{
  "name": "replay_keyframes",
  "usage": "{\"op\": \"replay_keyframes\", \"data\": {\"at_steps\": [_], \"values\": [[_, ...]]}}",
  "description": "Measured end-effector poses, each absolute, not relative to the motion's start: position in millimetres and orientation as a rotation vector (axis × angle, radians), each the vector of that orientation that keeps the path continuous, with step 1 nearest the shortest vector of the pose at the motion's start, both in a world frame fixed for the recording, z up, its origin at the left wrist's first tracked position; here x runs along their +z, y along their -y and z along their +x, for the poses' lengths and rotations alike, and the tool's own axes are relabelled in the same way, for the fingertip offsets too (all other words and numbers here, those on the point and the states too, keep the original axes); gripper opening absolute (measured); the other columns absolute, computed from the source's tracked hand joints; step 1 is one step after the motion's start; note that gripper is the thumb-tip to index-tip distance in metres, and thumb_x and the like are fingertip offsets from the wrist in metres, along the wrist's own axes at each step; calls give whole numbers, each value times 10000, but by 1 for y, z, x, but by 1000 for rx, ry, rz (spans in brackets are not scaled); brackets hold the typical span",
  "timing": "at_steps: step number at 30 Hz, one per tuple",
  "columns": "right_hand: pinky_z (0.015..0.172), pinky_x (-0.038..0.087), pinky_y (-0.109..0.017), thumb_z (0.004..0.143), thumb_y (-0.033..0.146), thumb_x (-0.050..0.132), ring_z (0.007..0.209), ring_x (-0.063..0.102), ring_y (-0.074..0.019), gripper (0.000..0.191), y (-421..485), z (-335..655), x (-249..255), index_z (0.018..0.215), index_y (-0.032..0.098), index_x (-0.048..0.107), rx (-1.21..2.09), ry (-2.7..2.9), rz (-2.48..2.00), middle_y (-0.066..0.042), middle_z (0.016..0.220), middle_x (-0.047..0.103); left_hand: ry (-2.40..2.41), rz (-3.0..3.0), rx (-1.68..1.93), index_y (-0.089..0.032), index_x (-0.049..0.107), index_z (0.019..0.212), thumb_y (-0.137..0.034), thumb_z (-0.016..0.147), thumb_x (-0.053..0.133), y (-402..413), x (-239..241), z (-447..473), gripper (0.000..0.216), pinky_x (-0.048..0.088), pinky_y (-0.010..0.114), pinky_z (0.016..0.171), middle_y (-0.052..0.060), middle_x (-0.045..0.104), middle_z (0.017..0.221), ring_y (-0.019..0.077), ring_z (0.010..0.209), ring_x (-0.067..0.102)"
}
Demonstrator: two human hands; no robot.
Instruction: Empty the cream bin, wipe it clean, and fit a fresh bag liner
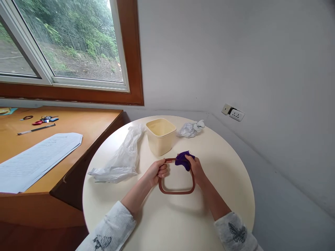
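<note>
A brown square ring with rounded corners, like the rim of a bin [176,192], is held up over the round table. My left hand [159,170] is closed around its upper left corner. At the upper right corner, my right hand [195,166] grips a purple cloth [184,160] that is folded over the ring's top edge. The right fingertips are partly hidden behind the cloth. Just beyond the ring stands a cream square bin [160,139], upright, its open top showing an inside with nothing visible in it.
On the round white table [225,195] lie a crumpled clear plastic bag [123,157] at left and a knotted plastic bag [191,129] behind. A wooden desk [96,122] at left bears papers [42,157], a pen [36,129] and keys [46,119]. The wall has a socket [237,114].
</note>
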State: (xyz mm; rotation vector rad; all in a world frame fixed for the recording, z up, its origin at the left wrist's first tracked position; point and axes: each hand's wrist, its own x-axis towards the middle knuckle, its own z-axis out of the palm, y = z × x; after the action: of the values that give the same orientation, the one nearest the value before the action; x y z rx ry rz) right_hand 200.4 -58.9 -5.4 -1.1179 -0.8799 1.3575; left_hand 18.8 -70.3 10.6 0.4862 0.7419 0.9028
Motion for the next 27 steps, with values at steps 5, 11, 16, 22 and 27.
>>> {"op": "replay_keyframes", "data": {"at_steps": [5,11,16,22,27], "values": [[720,498,-322,664,453,648,766,637,-218,390,63,204,-3,806,96,713,1352,963,-1112,-85,770,702,-759,491,967,-52,582,862,-205,908,382,70,12,19,256,107,128,324,-105,170,476,24,354,145],[685,494,-328,695,428,618,693,612,-196,338,67,206,-1,724,99,691,1144,1046,-1170,-66,706,680,-768,476,1063,-55,583,833,-212,903,395,73,13,22,254,129,128,325,-102,184,473,21,354,153],[602,490,-298,729,414,574,628,598,-179,299,70,206,-2,718,127,657,1037,1139,-1221,-41,656,651,-788,438,1163,-61,570,832,-222,900,418,73,10,23,231,144,133,328,-103,185,481,20,359,154],[618,496,-283,779,419,525,644,608,-172,303,79,207,-9,819,144,647,908,1303,-1229,-45,710,659,-808,405,1263,-67,563,866,-225,900,425,72,6,23,213,161,134,326,-106,182,479,25,356,168],[694,483,-271,817,348,472,797,594,-176,298,91,203,-8,955,155,652,739,1410,-1258,-73,907,663,-778,376,1350,-117,524,794,-211,899,416,72,7,23,178,179,138,321,-103,181,481,31,344,182]]}}
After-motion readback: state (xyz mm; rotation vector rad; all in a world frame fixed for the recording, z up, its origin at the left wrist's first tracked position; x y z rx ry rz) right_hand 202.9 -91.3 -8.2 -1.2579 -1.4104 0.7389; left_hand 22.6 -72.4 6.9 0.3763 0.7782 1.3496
